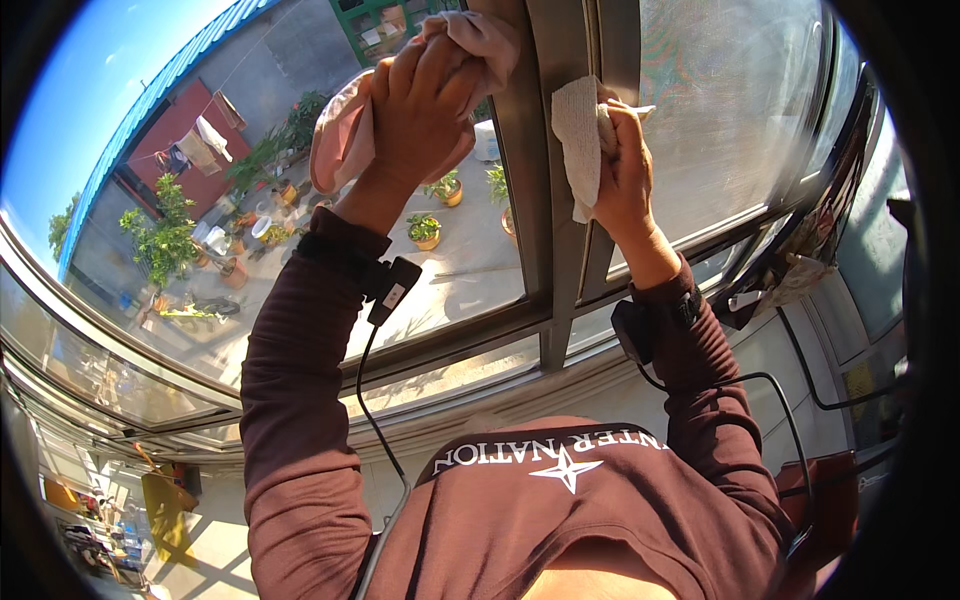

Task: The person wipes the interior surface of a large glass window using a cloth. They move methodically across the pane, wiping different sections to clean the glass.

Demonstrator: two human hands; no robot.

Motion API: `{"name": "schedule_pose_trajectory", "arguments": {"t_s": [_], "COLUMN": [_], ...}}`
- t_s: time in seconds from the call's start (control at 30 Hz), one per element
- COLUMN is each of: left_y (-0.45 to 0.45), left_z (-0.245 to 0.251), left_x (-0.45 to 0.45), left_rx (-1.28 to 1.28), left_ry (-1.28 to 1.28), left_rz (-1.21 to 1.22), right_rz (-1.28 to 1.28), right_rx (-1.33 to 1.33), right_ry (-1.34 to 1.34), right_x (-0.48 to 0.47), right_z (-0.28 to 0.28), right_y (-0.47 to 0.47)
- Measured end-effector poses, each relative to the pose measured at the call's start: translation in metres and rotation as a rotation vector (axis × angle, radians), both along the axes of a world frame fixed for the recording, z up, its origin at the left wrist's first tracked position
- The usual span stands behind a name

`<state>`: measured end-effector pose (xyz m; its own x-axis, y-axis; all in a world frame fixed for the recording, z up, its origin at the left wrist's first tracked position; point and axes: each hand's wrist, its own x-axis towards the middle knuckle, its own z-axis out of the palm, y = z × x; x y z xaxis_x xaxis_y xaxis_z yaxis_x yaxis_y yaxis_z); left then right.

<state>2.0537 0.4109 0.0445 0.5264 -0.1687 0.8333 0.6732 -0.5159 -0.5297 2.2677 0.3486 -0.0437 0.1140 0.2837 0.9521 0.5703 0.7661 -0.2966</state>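
My left hand (pixel 424 109) presses a pink cloth (pixel 341 142) against the large window pane (pixel 480 262) on the left, its fingers spread over the bunched fabric. Part of the cloth sticks out above the fingers, close to the dark metal window frame (pixel 551 157). My right hand (pixel 626 172) grips a folded whitish cloth (pixel 577 142) at the frame's upright, beside the right-hand pane (pixel 705 135). The palm side of each hand is hidden.
A lower rail (pixel 465 330) runs under the panes. Cables (pixel 367 397) hang from the devices strapped to both wrists. Behind the glass are potted plants (pixel 425 231) and a clothesline with laundry (pixel 196 152). A dark red object (pixel 821 495) stands at lower right.
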Motion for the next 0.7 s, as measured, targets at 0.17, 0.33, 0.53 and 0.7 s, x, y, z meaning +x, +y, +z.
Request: {"name": "schedule_pose_trajectory", "arguments": {"t_s": [0.17, 0.33, 0.53, 0.7], "left_y": [-0.003, 0.039, -0.001, -0.017], "left_z": [-0.005, 0.076, -0.04, -0.069], "left_x": [-0.027, -0.034, -0.005, -0.024], "left_rx": [-0.05, 0.104, -0.141, -0.018], "left_ry": [0.093, -0.326, -0.046, 0.095], "left_rz": [0.076, -0.037, -0.003, 0.006], "right_rz": [0.441, -0.119, -0.478, -0.481], "right_rx": [-0.513, -0.017, 0.44, 0.376], "right_ry": [0.1, 0.035, 0.015, 0.03], "right_x": [0.013, -0.003, -0.032, -0.026], "right_z": [0.012, 0.059, 0.055, 0.03], "right_y": [-0.025, -0.007, 0.04, 0.051]}}
